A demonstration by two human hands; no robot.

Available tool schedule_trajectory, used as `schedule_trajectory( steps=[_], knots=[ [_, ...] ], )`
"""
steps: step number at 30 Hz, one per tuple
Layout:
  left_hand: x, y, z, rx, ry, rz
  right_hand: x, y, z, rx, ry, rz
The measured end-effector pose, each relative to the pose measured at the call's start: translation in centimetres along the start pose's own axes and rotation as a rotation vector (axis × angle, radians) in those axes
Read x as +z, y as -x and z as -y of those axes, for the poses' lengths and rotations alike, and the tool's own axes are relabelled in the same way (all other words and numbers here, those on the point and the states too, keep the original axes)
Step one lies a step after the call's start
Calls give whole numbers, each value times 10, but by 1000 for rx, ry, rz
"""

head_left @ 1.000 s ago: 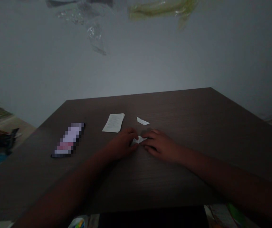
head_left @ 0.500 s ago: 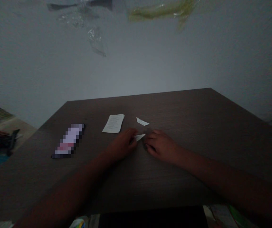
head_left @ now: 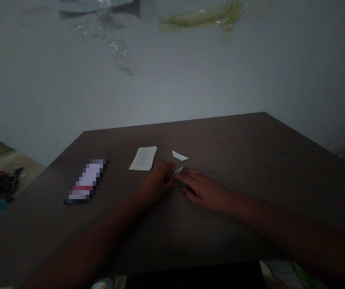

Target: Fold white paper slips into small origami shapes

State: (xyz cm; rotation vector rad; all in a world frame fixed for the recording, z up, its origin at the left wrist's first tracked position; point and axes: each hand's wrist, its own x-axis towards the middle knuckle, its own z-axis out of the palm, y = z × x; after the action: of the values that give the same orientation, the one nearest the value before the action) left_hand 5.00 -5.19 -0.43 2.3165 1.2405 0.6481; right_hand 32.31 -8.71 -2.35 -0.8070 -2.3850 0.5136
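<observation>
A small folded piece of white paper (head_left: 178, 170) lies on the dark wooden table between my hands, mostly covered by fingers. My left hand (head_left: 157, 180) is closed on its left end, thumb and fingers pinched together. My right hand (head_left: 201, 186) rests on the paper's right side with its fingers stretched out and lying flat. Just beyond them sits another folded paper (head_left: 180, 155), a slim boat-like shape with pointed ends. To the left of it is a stack of printed paper sheets (head_left: 143, 158).
A phone with a blurred-out screen (head_left: 88, 180) lies on the left of the table (head_left: 226, 140). Behind the table rises a pale wall (head_left: 190, 80) with yellow tape (head_left: 196, 21) and clear tape stuck on it. Red and blue things stand on the floor at the left.
My right hand has moved left onto the folded paper, covering more of it. My left hand keeps its hold. The view has shifted slightly.
</observation>
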Motion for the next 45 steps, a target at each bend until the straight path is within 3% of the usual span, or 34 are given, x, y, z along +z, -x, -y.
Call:
schedule_trajectory(
  steps=[10,18,25,29,33,39,41,45],
  knots=[
    [6,2,-11,119,5,23,16,4,-22,137,-131,-119],
    [6,1,-21,15,14,-9,6,4,-6,34,-188,-66],
    [13,1,-27,-60,-29,0,12,-1,-8,163,-209,-146],
    [17,4,-30,-35,-31,-22,10,-5,-10,246,-238,-150],
    [14,8,-34,23,2,-10,4,-5,-12,212,-185,-164],
    [6,7,-22,47,109,52,0,-3,-21,120,-178,-167],
    [3,7,-16,64,136,102,-1,-3,-25,118,-189,-155],
    [-2,5,-5,97,123,86,-5,-3,-28,154,-192,-120]
  ],
)
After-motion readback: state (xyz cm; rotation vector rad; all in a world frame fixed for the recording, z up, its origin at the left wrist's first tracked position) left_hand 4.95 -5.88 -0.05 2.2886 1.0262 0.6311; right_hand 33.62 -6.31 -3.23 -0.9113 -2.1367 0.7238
